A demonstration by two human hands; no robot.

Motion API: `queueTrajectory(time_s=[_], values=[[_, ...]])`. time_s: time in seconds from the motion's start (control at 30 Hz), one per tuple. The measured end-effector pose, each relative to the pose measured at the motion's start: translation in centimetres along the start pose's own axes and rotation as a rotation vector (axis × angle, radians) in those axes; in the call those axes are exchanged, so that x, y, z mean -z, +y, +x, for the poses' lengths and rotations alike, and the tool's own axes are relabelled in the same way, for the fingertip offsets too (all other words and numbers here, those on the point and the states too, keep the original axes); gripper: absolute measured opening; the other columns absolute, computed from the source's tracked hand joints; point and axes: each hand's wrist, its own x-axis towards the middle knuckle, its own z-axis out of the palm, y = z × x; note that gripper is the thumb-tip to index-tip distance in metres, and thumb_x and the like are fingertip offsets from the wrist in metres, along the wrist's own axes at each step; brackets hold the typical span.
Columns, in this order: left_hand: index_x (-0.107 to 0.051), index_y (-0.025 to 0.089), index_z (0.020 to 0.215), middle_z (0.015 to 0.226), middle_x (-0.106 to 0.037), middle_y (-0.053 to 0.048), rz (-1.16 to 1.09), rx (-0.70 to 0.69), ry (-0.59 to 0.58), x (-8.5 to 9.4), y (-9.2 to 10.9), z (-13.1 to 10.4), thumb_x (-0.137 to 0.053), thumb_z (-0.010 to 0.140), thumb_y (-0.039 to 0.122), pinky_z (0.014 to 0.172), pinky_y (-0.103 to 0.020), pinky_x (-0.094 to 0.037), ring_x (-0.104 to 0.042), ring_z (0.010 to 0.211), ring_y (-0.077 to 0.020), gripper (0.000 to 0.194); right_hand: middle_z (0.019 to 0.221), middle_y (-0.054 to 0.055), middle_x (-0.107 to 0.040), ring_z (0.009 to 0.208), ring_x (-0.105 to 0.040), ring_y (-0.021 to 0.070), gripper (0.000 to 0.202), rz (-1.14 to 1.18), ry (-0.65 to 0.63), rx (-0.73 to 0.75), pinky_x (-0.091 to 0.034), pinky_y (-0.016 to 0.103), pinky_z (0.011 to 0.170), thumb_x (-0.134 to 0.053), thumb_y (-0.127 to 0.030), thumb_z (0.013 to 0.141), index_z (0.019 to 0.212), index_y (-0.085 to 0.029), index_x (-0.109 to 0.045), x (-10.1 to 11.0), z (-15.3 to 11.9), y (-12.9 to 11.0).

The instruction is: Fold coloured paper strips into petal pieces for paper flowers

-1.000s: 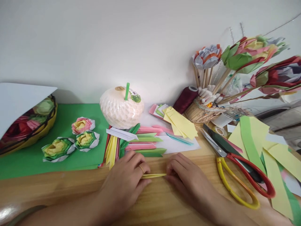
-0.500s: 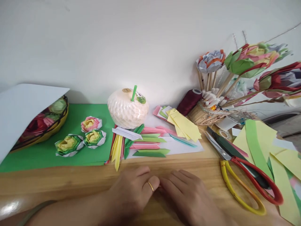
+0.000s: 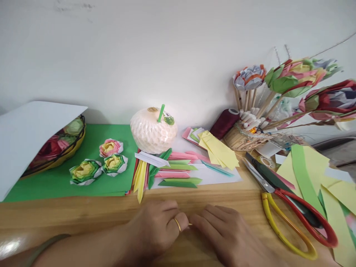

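Note:
My left hand (image 3: 160, 228), with a gold ring, is closed near the front of the wooden table. My right hand (image 3: 222, 230) is closed just to its right. Between the fingertips shows a tiny yellowish edge (image 3: 190, 224), mostly hidden, too small to name. Beyond my hands lie folded paper strips: yellow ones (image 3: 141, 178), green ones (image 3: 180, 182) and pink ones (image 3: 172, 174), partly on a white sheet (image 3: 214, 178). Scissors (image 3: 274, 189) with one red and one yellow handle rest to the right of my right hand.
Three paper flowers (image 3: 114, 164) sit on green sheets (image 3: 55, 189), beside a basket (image 3: 75, 146) under white paper. A white textured pot (image 3: 154, 131) stands behind the strips. At right are yellow paper pieces (image 3: 336, 218), maroon thread (image 3: 224, 123) and a holder (image 3: 239, 139) of paper flowers.
The view has shifted slightly, so objects appear a little lower and the left ones farther right. The fingertips of my hands are slightly farther apart, with the yellowish edge showing between them.

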Motion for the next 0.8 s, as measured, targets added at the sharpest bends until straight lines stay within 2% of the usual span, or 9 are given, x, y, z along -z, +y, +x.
queueTrajectory(time_s=[0.07, 0.17, 0.23, 0.37, 0.47, 0.53, 0.7, 0.8], values=[[-0.054, 0.013, 0.065, 0.056, -0.050, 0.000, -0.004, 0.028, -0.005, 0.4, -0.2, -0.1, -0.021, 0.100, 0.013, 0.048, -0.025, -0.032, -0.044, 0.053, -0.0123, 0.048, 0.072, 0.003, -0.061, 0.062, -0.053, 0.0156, 0.036, -0.026, 0.034, 0.005, -0.039, 0.028, 0.055, -0.020, -0.018, 0.101, 0.101, -0.014, -0.056, 0.4, -0.1, 0.4], [-0.053, 0.016, 0.066, 0.060, -0.052, 0.001, 0.005, 0.170, -0.020, 1.1, -0.6, -0.3, -0.019, 0.102, 0.018, 0.051, -0.023, -0.036, -0.048, 0.055, -0.0116, 0.050, 0.071, 0.004, -0.063, 0.060, -0.055, 0.0156, 0.035, -0.087, 0.102, 0.009, -0.041, 0.027, 0.055, -0.020, -0.017, 0.101, 0.101, -0.013, -0.055, 0.9, -0.4, 1.1], [-0.054, 0.017, 0.068, 0.060, -0.054, 0.002, 0.006, 0.209, -0.016, 1.5, -1.0, -0.4, -0.022, 0.102, 0.021, 0.052, -0.022, -0.038, -0.049, 0.055, -0.0112, 0.047, 0.070, 0.004, -0.063, 0.059, -0.056, 0.0156, 0.032, -0.095, 0.115, 0.009, -0.041, 0.027, 0.054, -0.023, -0.014, 0.100, 0.102, -0.013, -0.054, 1.2, -0.6, 1.6], [-0.055, 0.016, 0.075, 0.059, -0.057, 0.003, 0.009, 0.094, 0.091, 1.5, -1.6, -0.5, -0.035, 0.100, 0.020, 0.049, -0.021, -0.037, -0.050, 0.053, -0.0110, 0.032, 0.068, 0.003, -0.062, 0.059, -0.057, 0.0154, 0.027, -0.029, 0.109, 0.011, -0.039, 0.027, 0.053, -0.027, -0.009, 0.098, 0.104, -0.013, -0.053, 1.5, -0.8, 2.2], [-0.054, 0.016, 0.074, 0.057, -0.057, 0.004, 0.004, 0.070, 0.143, 1.2, -1.8, -0.5, -0.041, 0.099, 0.021, 0.047, -0.020, -0.037, -0.049, 0.049, -0.0096, 0.029, 0.070, 0.003, -0.062, 0.060, -0.056, 0.0150, 0.024, 0.001, 0.105, 0.006, -0.038, 0.026, 0.054, -0.030, -0.008, 0.097, 0.106, -0.013, -0.052, 1.7, -0.9, 2.4], [-0.054, 0.016, 0.071, 0.056, -0.055, 0.004, -0.016, 0.074, 0.120, 1.2, -1.8, -0.5, -0.040, 0.099, 0.022, 0.046, -0.019, -0.037, -0.049, 0.049, -0.0095, 0.032, 0.070, 0.002, -0.061, 0.061, -0.055, 0.0144, 0.023, 0.014, 0.097, 0.001, -0.037, 0.026, 0.054, -0.032, -0.007, 0.096, 0.106, -0.013, -0.052, 1.7, -1.0, 2.5], [-0.058, 0.018, 0.078, 0.065, -0.058, 0.003, -0.083, 0.154, -0.032, 1.6, -1.7, -0.9, -0.031, 0.099, 0.017, 0.054, -0.018, -0.043, -0.054, 0.059, -0.0096, 0.034, 0.067, 0.001, -0.057, 0.059, -0.051, 0.0138, 0.024, 0.059, 0.046, -0.036, -0.034, 0.026, 0.053, -0.031, -0.012, 0.097, 0.092, -0.016, -0.054, 2.2, -1.0, 3.0], [-0.058, 0.020, 0.085, 0.069, -0.058, 0.003, -0.091, 0.225, -0.028, 1.5, -2.1, -1.3, -0.029, 0.098, 0.014, 0.058, -0.018, -0.045, -0.055, 0.062, -0.0094, 0.033, 0.070, 0.001, -0.057, 0.063, -0.054, 0.0135, 0.027, 0.106, 0.029, -0.098, -0.039, 0.025, 0.055, -0.028, -0.012, 0.098, 0.088, -0.018, -0.053, 2.7, -1.3, 4.0]])
